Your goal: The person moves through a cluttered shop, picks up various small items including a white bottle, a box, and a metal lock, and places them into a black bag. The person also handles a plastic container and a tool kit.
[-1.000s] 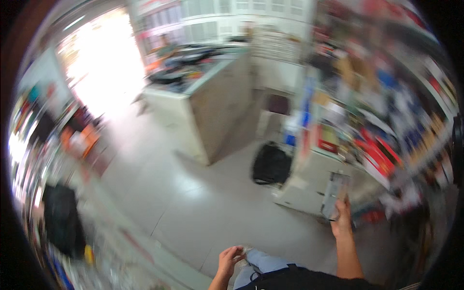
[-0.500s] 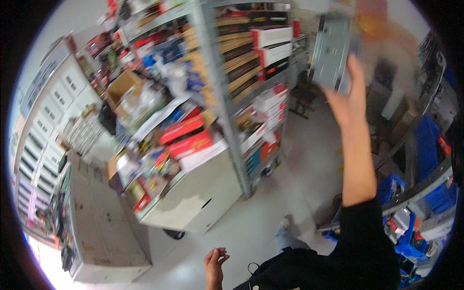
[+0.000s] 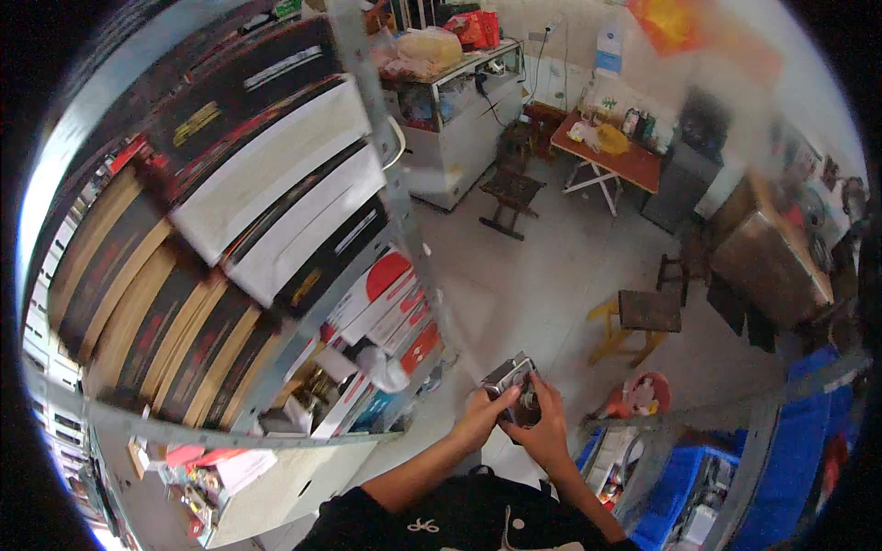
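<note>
A small grey metal box-shaped part (image 3: 511,375) sits low in the middle of the view, held in front of my chest. My left hand (image 3: 484,411) grips its left side with the thumb on top. On its right side my right hand (image 3: 544,424) closes around it from below, fingers curled over the dark underside. Both dark-sleeved forearms rise from the lower edge. To the left, close beside my hands, stands a tall metal shelf rack (image 3: 386,197) stacked with flat boxes.
The rack's shelves hold white, black and red boxes (image 3: 381,308). A wooden stool with yellow legs (image 3: 643,317) stands on the tiled floor to the right. Blue bins (image 3: 808,432) fill the lower right. A glass counter (image 3: 459,110) and an orange table (image 3: 616,151) stand farther off.
My right hand, raised high with the grey part half a second ago, has come down to chest height. My left hand has joined it on the part. The view has swung round.
</note>
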The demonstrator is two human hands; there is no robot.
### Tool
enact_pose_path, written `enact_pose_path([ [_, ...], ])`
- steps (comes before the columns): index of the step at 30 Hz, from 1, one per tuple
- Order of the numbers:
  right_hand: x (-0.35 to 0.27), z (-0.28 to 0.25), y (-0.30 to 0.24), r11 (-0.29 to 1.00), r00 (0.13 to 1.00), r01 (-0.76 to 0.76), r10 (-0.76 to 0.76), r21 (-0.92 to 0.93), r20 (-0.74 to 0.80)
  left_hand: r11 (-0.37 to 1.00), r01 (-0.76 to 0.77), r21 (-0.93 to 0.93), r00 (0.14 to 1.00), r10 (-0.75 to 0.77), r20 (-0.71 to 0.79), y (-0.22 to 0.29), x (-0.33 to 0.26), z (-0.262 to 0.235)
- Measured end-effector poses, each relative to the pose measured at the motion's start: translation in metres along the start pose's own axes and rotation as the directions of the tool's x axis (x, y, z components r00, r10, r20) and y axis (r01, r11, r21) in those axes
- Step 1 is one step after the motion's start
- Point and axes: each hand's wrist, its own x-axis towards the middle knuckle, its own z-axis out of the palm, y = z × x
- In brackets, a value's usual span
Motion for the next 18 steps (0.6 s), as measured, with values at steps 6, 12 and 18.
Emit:
enact_pose_path([
  [6, 0.159, -0.039, 0.034, 0.996, 0.995, -0.061, 0.066, 0.068, -0.080, 0.998, -0.012, -0.063, 1.000, 0.014, 0.021, 0.069, 0.173, 0.026],
  [12, 0.331, -0.080, 0.071, 0.976, 0.998, -0.043, 0.050, 0.213, -0.028, 0.971, -0.006, 0.239, 0.989, -0.030, 0.146, 0.148, 0.318, 0.039],
  [18, 0.522, -0.044, 0.103, 0.921, 0.956, 0.104, -0.197, 0.375, 0.216, 0.997, -0.029, -0.074, 0.985, 0.016, -0.172, 0.192, 0.433, 0.005],
])
